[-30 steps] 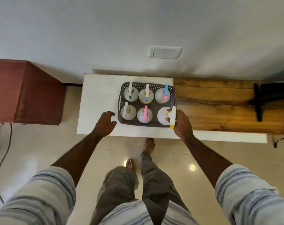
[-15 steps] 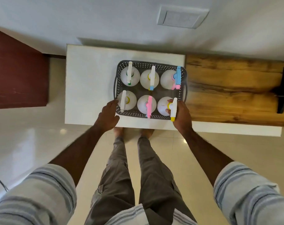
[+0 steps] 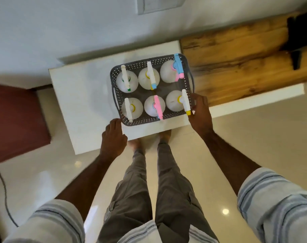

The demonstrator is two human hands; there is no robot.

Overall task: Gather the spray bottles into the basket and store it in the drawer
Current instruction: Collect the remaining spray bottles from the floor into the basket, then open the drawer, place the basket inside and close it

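Both hands now closer: left hand (image 3: 114,135) touches basket (image 3: 188,74) corner, grip released; right hand (image 3: 201,113) grasps its rim on white surface (image 3: 82,95) beside wooden top (image 3: 236,67).

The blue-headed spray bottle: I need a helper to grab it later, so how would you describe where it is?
On the white table stands a grey basket holding six white spray bottles in two rows. The blue-headed spray bottle stands in the far row's right corner, beside the wooden surface. Only its head is entirely light blue, with pink beneath.
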